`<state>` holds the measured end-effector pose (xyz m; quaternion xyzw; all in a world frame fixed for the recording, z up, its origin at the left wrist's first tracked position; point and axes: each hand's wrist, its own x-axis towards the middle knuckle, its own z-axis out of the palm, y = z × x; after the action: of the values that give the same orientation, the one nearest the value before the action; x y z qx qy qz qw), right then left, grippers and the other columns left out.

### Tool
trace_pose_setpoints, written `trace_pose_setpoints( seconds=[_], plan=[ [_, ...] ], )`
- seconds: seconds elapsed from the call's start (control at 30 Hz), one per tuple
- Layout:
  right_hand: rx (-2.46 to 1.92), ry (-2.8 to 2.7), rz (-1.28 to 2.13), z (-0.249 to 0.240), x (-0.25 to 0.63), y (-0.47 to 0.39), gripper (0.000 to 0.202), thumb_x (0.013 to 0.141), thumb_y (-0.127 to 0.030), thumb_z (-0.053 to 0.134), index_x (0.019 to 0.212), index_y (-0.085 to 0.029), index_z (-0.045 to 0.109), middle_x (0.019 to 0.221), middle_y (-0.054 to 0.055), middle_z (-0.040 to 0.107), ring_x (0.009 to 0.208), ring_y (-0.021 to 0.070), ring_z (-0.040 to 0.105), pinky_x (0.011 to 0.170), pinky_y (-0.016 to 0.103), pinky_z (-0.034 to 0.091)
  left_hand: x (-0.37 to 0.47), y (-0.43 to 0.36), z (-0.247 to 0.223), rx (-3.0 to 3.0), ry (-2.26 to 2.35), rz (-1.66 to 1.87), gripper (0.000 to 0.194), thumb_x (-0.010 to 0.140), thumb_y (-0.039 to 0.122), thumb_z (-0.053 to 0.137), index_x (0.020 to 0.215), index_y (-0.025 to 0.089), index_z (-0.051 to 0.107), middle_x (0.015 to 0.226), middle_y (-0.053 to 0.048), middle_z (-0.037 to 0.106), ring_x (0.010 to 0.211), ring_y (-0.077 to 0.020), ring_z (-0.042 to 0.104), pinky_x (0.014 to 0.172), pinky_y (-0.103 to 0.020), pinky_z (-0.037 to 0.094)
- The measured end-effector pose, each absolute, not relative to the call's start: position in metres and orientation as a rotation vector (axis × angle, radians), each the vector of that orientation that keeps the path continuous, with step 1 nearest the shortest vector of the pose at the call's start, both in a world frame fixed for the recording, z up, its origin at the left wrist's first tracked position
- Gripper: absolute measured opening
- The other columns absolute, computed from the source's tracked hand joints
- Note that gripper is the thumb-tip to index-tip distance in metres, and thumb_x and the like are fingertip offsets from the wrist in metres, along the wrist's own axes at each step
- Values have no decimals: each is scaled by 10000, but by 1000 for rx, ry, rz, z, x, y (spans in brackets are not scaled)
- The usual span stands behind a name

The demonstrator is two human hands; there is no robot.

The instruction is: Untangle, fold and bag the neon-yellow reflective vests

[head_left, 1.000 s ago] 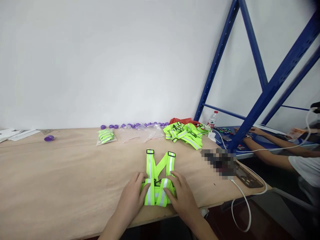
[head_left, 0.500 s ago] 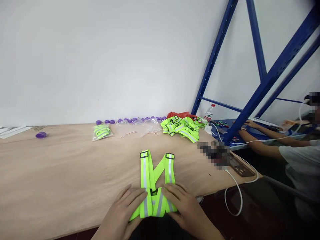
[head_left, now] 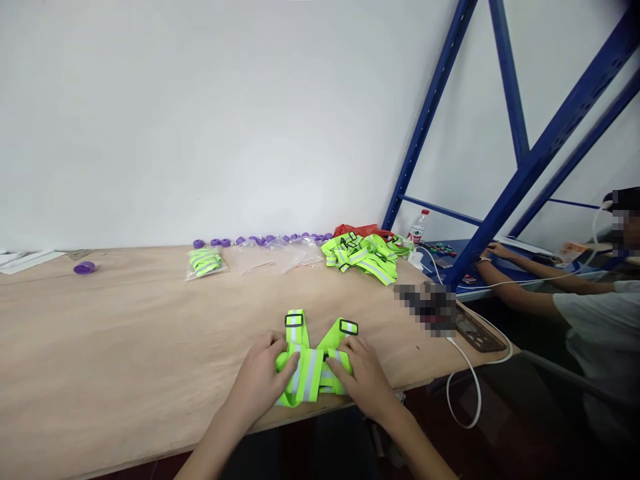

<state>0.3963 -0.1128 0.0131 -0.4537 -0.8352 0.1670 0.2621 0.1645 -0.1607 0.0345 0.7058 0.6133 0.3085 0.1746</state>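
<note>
Head view | L hand (head_left: 263, 370) + R hand (head_left: 365, 375) apart, each gripping one side of folded hi-vis harness (head_left: 311, 375) | loc: front edge of table (head_left: 125, 347) (v. close) | risk: folds may spring loose if grip slackens; could slip off if pulled nearer

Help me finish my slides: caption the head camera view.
Left hand and right hand hold a partly folded reflective harness on a wooden table, with a pile of similar straps behind.

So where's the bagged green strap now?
In the head view, the bagged green strap lies left of centre on the table, in front of the purple items and left of the clear bags.
</note>
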Motion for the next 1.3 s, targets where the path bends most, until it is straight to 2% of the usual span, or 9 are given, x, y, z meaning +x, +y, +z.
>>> trace_pose_setpoints(
  seconds=[0.23,0.37,0.5,0.6,0.7,0.8,0.93,1.13,1.3],
  plan=[
    [-1378,-2260,71,1,397,-103,301,906,-503,626,953,-207,607,984,92,633,937,281,603,801,420,475,167,-142,33,2063,1948,747,372,937,391,555,1257,202,537,1212,-119,609,1156,-304,570,948,-453,472],
    [-1474,-2086,-41,-4,395,-98,610,784,-579,729,1207,-180,542,1325,190,546,1219,380,530,942,511,460,170,-140,38,2207,1932,675,299,949,287,549,1237,211,576,1295,-127,589,1177,-324,564,942,-480,482],
    [-1551,-2104,139,-3,395,-91,870,764,-616,725,1429,-169,385,1516,226,409,1396,407,407,1050,564,405,177,-140,35,2581,1478,705,338,937,87,470,1171,255,647,1289,-90,623,1211,-267,551,1024,-438,445],
    [-1514,-2119,285,-2,395,-88,899,784,-608,705,1481,-183,330,1519,209,430,1391,381,436,1083,563,389,182,-141,34,2619,1284,666,287,1002,194,444,1206,250,638,1240,-76,664,1183,-244,580,1022,-415,451],
    [-1418,-2102,392,0,396,-86,880,785,-555,718,1487,-178,344,1501,197,458,1383,356,450,1100,545,390,183,-142,36,2570,1295,644,354,975,447,543,1251,238,617,1250,-91,666,1184,-280,579,1046,-461,427],
    [-1282,-2089,582,8,404,-78,730,808,-489,700,1420,-172,460,1447,168,521,1351,306,489,1109,488,407,182,-143,37,2549,1292,625,476,894,554,631,1249,238,621,1301,-97,649,1185,-299,578,1039,-473,422],
    [-1148,-2036,895,22,424,-55,389,893,-367,571,1235,-193,637,1286,111,656,1195,237,610,996,400,497,182,-142,34,2537,1321,626,450,864,539,676,1208,250,651,1314,-88,653,1165,-296,595,1014,-453,430],
    [-1117,-2090,994,28,420,-23,176,766,-265,660,900,-165,713,932,67,753,892,226,688,799,353,540,184,-139,29,2531,1321,650,360,854,472,710,1151,271,687,1263,-63,689,1134,-276,617,982,-422,438],
    [-1027,-2101,997,34,387,-12,143,768,-279,656,828,-156,697,846,45,738,800,197,671,726,309,524,184,-138,30,2536,1330,600,363,819,435,757,1143,283,697,1269,-39,696,1100,-276,628,960,-418,442]
  ],
)
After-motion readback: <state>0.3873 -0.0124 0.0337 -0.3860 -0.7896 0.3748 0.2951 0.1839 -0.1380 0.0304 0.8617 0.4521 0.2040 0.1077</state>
